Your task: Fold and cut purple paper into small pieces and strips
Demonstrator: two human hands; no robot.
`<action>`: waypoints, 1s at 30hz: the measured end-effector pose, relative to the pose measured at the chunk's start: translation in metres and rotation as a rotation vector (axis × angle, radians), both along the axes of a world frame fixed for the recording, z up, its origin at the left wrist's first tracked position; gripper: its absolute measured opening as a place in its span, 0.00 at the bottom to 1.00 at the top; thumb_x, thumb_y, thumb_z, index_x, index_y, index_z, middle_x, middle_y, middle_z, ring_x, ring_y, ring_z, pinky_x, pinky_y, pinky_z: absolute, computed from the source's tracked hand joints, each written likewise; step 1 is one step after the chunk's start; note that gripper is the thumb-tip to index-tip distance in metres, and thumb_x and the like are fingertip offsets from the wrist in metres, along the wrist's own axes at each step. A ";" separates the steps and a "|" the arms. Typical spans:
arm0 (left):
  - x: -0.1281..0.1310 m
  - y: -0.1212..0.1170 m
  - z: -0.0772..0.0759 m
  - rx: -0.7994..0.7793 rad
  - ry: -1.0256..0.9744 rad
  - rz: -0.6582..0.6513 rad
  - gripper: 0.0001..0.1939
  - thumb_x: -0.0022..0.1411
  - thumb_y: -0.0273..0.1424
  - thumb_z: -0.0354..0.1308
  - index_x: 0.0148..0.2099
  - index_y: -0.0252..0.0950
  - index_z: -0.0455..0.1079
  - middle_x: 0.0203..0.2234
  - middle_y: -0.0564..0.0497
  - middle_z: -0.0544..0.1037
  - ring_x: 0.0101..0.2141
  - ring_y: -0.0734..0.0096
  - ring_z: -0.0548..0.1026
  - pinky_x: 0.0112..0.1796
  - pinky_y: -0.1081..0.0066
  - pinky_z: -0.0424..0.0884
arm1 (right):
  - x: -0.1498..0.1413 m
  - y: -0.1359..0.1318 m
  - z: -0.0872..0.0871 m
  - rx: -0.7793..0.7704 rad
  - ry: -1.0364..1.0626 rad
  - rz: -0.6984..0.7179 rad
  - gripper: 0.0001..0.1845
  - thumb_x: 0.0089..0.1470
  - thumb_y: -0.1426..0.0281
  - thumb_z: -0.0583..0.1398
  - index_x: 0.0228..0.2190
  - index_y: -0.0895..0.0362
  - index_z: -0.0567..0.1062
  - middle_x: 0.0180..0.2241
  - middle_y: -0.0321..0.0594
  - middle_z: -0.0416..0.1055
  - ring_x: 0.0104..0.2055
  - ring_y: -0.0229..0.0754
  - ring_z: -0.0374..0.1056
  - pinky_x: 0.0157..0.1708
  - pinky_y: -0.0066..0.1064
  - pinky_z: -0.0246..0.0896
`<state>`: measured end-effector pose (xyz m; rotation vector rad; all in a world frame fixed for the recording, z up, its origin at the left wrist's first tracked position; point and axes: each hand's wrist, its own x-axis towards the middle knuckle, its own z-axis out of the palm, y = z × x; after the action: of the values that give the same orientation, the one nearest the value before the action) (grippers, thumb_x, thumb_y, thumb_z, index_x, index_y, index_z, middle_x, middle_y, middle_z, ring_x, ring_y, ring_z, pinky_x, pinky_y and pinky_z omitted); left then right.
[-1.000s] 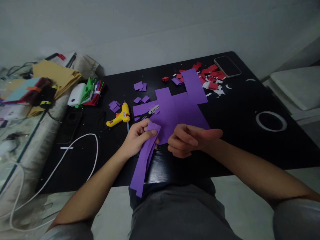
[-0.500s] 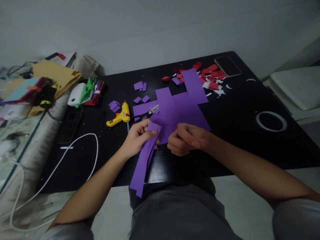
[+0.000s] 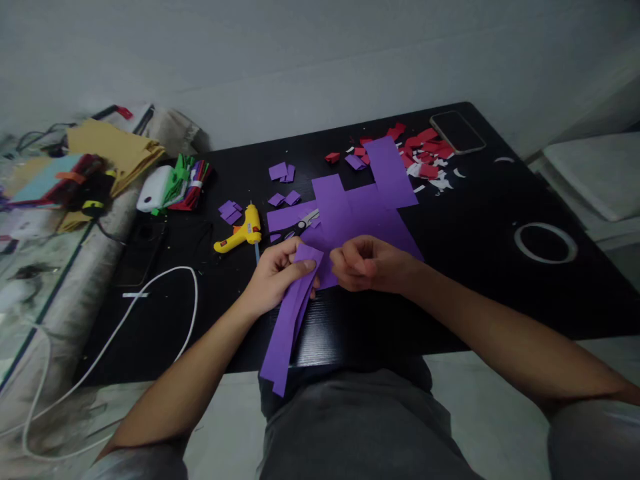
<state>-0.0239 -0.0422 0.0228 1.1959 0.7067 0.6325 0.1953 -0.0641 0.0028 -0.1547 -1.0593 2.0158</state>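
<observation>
My left hand point(image 3: 278, 275) grips several long purple paper strips point(image 3: 286, 331) near their upper end, thumb on top. Their lower ends hang past the table's front edge. To the right, my right hand point(image 3: 364, 264) is closed with curled fingers, over the edge of a large purple paper sheet point(image 3: 370, 230) and apart from the strips. Whether anything is pinched in it cannot be made out. Scissors point(image 3: 304, 224) lie on the purple paper just beyond my left hand, partly under a purple piece point(image 3: 331, 195). Another purple rectangle point(image 3: 391, 172) lies farther back.
A yellow glue gun point(image 3: 243, 232) lies left of the scissors, near small cut purple pieces point(image 3: 231, 212). Red paper scraps point(image 3: 425, 148) and a phone point(image 3: 457, 131) are at the back right. A white ring point(image 3: 545, 243) lies right; a white cable point(image 3: 194, 300) loops at left.
My right hand has moved slightly up and left, nearer the strips, and its wrist has turned. My left hand still holds the strips in the same place.
</observation>
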 end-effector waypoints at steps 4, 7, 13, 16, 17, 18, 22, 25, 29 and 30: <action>0.000 -0.001 0.001 -0.005 -0.011 -0.003 0.13 0.62 0.37 0.68 0.36 0.35 0.68 0.23 0.53 0.81 0.19 0.71 0.78 0.21 0.75 0.75 | 0.002 0.002 0.001 -0.063 -0.211 -0.318 0.16 0.51 0.63 0.74 0.26 0.57 0.75 0.23 0.28 0.66 0.22 0.30 0.60 0.22 0.22 0.58; 0.000 -0.001 0.002 0.017 -0.003 -0.006 0.14 0.62 0.37 0.68 0.36 0.36 0.68 0.23 0.53 0.81 0.19 0.71 0.78 0.21 0.75 0.74 | 0.000 -0.001 0.005 0.006 -0.396 -0.469 0.16 0.46 0.67 0.76 0.36 0.55 0.80 0.30 0.32 0.76 0.30 0.34 0.71 0.30 0.26 0.69; 0.001 -0.002 0.000 0.116 0.051 -0.012 0.14 0.62 0.39 0.68 0.37 0.36 0.69 0.22 0.54 0.79 0.18 0.73 0.75 0.20 0.75 0.70 | -0.011 -0.015 0.007 0.087 -0.522 -0.628 0.13 0.49 0.69 0.75 0.38 0.54 0.82 0.34 0.35 0.81 0.37 0.38 0.78 0.43 0.32 0.75; 0.001 -0.002 -0.002 0.222 0.105 0.023 0.14 0.64 0.40 0.67 0.37 0.35 0.70 0.22 0.54 0.79 0.19 0.74 0.74 0.20 0.76 0.67 | -0.013 -0.016 0.005 0.062 -0.543 -0.650 0.12 0.48 0.68 0.75 0.36 0.55 0.83 0.33 0.36 0.82 0.35 0.39 0.79 0.40 0.33 0.77; 0.001 -0.002 -0.002 0.250 0.123 0.035 0.14 0.65 0.40 0.66 0.36 0.35 0.71 0.22 0.53 0.79 0.19 0.74 0.74 0.20 0.76 0.66 | -0.014 -0.016 0.004 0.054 -0.544 -0.655 0.12 0.48 0.68 0.75 0.36 0.55 0.83 0.32 0.36 0.82 0.35 0.39 0.79 0.39 0.33 0.77; 0.001 -0.002 -0.002 0.269 0.135 0.041 0.15 0.66 0.41 0.65 0.35 0.35 0.71 0.21 0.53 0.78 0.19 0.74 0.74 0.20 0.76 0.65 | -0.014 -0.016 0.004 0.049 -0.544 -0.662 0.12 0.47 0.67 0.75 0.36 0.55 0.83 0.32 0.36 0.82 0.34 0.39 0.79 0.38 0.32 0.78; 0.003 -0.003 -0.001 0.246 0.135 0.026 0.15 0.67 0.43 0.63 0.36 0.35 0.72 0.22 0.52 0.79 0.19 0.73 0.75 0.20 0.75 0.67 | -0.015 -0.016 0.004 0.062 -0.547 -0.678 0.11 0.48 0.68 0.75 0.35 0.55 0.84 0.32 0.37 0.83 0.34 0.39 0.80 0.39 0.32 0.78; 0.003 -0.004 0.000 0.213 0.124 0.028 0.16 0.67 0.43 0.63 0.36 0.35 0.72 0.23 0.52 0.80 0.20 0.72 0.76 0.22 0.74 0.71 | -0.016 -0.017 0.005 0.079 -0.552 -0.698 0.12 0.48 0.68 0.75 0.36 0.55 0.84 0.32 0.36 0.82 0.35 0.39 0.80 0.40 0.32 0.78; 0.002 -0.003 -0.001 0.174 0.115 0.034 0.15 0.67 0.42 0.64 0.36 0.35 0.72 0.23 0.52 0.80 0.20 0.71 0.77 0.22 0.74 0.73 | -0.016 -0.018 0.005 0.100 -0.571 -0.732 0.12 0.48 0.67 0.75 0.36 0.53 0.83 0.33 0.36 0.82 0.37 0.39 0.80 0.43 0.33 0.78; 0.001 -0.003 -0.001 0.159 0.112 0.034 0.15 0.67 0.42 0.64 0.36 0.35 0.72 0.23 0.52 0.80 0.20 0.71 0.77 0.21 0.75 0.73 | -0.016 -0.018 0.005 0.109 -0.575 -0.737 0.12 0.48 0.67 0.75 0.36 0.53 0.84 0.33 0.36 0.82 0.37 0.40 0.80 0.43 0.34 0.78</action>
<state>-0.0226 -0.0454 0.0214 1.3763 0.7833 0.6635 0.1791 -0.0817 0.0075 -0.9619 -1.2151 1.2548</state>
